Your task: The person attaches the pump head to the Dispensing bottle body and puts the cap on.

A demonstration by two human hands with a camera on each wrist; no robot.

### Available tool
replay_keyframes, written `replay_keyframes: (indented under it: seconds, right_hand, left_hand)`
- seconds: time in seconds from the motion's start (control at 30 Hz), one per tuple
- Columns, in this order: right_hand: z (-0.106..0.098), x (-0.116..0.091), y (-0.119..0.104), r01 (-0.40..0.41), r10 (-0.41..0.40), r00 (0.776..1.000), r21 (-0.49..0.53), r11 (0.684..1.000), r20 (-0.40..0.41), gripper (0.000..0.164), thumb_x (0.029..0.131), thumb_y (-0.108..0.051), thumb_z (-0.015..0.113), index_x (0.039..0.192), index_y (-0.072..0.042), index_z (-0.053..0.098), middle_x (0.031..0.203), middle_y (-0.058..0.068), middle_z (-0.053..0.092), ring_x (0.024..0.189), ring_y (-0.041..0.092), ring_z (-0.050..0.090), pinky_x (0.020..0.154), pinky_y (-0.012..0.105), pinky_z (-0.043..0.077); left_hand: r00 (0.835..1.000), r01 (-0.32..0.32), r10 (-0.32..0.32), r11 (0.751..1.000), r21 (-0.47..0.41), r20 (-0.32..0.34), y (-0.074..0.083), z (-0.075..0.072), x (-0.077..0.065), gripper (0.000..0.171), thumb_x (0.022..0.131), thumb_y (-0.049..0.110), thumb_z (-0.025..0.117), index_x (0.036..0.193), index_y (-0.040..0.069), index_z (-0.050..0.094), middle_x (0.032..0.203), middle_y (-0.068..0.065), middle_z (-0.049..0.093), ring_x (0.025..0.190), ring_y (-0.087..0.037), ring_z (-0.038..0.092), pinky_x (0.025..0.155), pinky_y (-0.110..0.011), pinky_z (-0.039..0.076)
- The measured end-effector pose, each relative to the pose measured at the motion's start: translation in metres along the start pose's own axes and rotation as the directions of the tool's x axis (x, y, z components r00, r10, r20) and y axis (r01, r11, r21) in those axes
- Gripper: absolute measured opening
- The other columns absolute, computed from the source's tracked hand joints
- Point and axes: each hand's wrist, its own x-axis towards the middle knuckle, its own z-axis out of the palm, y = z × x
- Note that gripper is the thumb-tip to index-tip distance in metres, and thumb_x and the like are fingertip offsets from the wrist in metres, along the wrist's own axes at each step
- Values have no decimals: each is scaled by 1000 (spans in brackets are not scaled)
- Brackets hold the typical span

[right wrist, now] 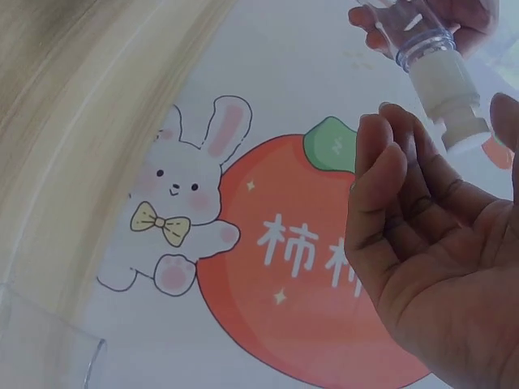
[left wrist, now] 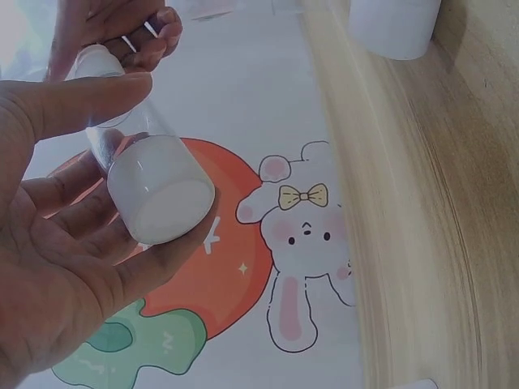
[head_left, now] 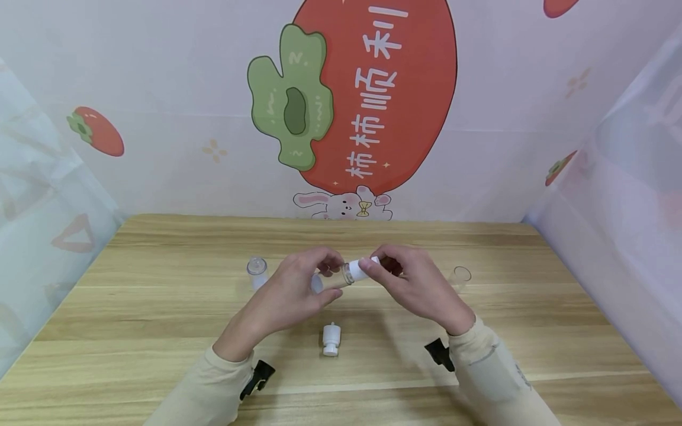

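My left hand [head_left: 290,290] holds a small clear bottle [head_left: 334,280] with a white base [left wrist: 162,190], fingers and thumb round its body. The bottle is tilted, its neck toward my right hand [head_left: 412,281]. On the neck sits a white pump top [right wrist: 446,89]. The right hand is at the pump's end with loosely bent fingers; in the right wrist view a gap shows between those fingertips and the pump. Below the hands, a second white pump top [head_left: 331,340] stands on the table.
Left of my left hand stands another clear-topped bottle [head_left: 257,266] with a white body. A clear, round-rimmed cover [head_left: 462,274] is on the wooden table [head_left: 160,355] beyond my right hand. A printed cloth [head_left: 176,77] hangs behind and along both sides.
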Motion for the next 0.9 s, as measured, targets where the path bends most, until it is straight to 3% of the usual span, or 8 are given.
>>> replay_keyframes:
  seconds: [0.17,0.43,0.63,0.9]
  right_hand:
    - [-4,0,0,69,-69,998,36,997,-4,24,91,-29,78,109,-14,73,92,-8,68,77,11,63,69,30,56]
    - [-6,0,2,173,-175,984,68,982,17,38,87,-13,83,122,-8,68,107,-4,70,84,10,66,76,32,58]
    - [-5,-1,3,197,-202,979,114,974,37,38,86,-2,80,122,-9,67,112,-2,68,85,13,65,77,32,58]
    - [-4,-1,3,203,-208,978,111,973,31,31,88,-4,78,117,-10,69,108,-4,68,83,13,64,77,30,57]
  left_hand:
    - [1000,31,-31,999,9,4,1,-1,0,36,78,2,86,108,7,67,100,1,68,91,-13,63,82,-33,56]
    - [1000,21,-21,1000,10,1,-1,-1,-1,36,77,1,86,107,7,67,100,0,68,91,-15,64,81,-34,56]
    - [1000,18,-18,1000,19,5,-2,0,0,35,78,0,85,108,7,68,100,-1,69,91,-14,64,81,-35,56]
    - [1000,26,-26,999,23,8,-2,-1,0,35,78,0,85,108,7,68,100,-1,69,90,-14,64,81,-35,56]
